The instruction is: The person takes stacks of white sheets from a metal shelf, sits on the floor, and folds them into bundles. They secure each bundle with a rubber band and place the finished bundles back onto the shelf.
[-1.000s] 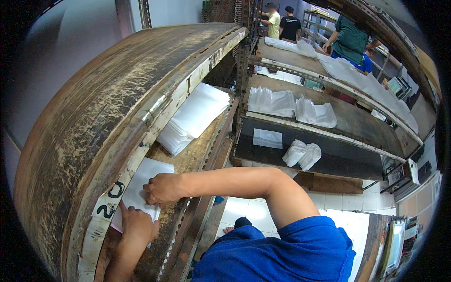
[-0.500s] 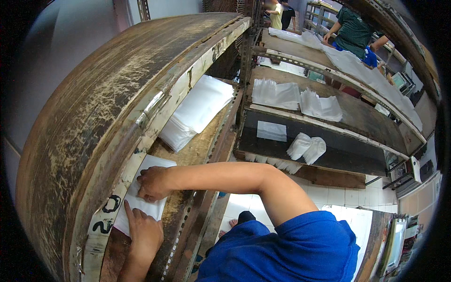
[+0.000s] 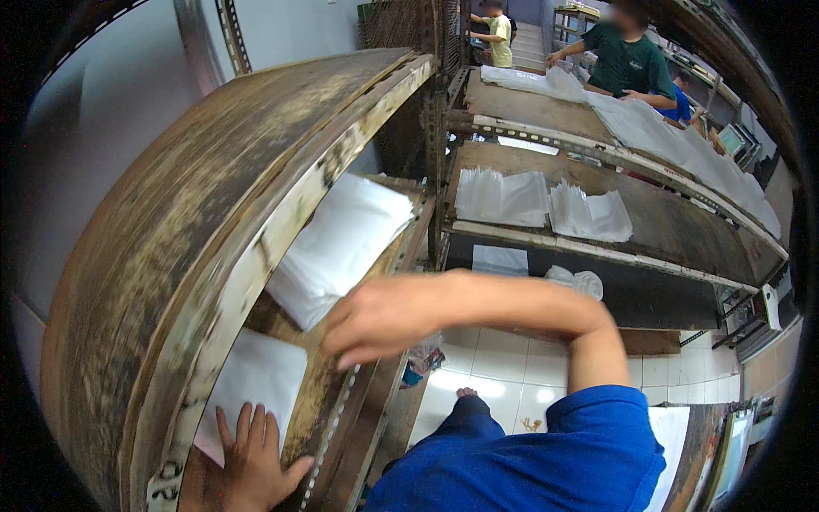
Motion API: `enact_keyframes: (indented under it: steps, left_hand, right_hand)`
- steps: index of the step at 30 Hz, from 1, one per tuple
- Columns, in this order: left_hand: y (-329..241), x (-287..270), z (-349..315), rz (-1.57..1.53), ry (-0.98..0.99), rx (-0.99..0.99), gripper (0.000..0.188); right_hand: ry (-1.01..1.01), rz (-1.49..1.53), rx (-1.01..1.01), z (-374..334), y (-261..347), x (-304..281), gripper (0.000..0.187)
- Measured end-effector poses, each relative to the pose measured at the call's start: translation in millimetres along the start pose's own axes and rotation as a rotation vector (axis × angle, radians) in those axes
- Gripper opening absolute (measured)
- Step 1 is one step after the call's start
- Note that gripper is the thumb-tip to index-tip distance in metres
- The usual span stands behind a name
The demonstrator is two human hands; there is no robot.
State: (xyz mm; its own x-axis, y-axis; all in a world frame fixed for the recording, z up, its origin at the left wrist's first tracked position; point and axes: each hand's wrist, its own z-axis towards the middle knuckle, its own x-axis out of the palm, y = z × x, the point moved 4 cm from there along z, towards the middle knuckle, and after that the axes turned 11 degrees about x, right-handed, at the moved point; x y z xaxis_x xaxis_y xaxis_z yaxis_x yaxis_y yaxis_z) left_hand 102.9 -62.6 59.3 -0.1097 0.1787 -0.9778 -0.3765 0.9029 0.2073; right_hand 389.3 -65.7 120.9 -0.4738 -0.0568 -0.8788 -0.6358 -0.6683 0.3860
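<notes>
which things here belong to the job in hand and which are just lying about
Seem to belong:
Smaller white pile, under the fingers of the left hand
Larger white stack, beside the blurred right hand; contact unclear

Apparently lying about:
Two translucent bundles on the opposite shelf
Pale flat sheet below them
Pale rounded bundle, partly hidden

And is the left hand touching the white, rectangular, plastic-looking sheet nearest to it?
Touching. In the head view, the left hand rests its spread fingers on the near part of the white sheet, no gap visible.
</notes>
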Motion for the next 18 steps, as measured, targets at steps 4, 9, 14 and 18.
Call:
enact_keyframes:
  steps: [4,9,14,18]
  left_hand:
    - [-29.9,-31.8,29.3,-0.468,0.012,-0.124,0.054]
    - [-93.5,-64.2,105.5,-0.927,-0.073,-0.083,0.038]
    - [-140.1,-92.7,247.5,-1.002,-0.186,0.047,0.038]
    - [-164.3,-129.0,355.1,-0.978,-0.291,0.338,0.04]
  right_hand:
    - [-0.227,-0.369,0.443,-111.7,-100.6,-139.4,0.03]
    - [-0.174,-0.827,0.982,-253.3,-242.8,-297.3,0.035]
    - [0.26,-0.994,1.27,-325.7,-373.5,-363.2,0.042]
    - [0.559,-0.954,1.317,-339.9,-450.7,-376.5,0.046]
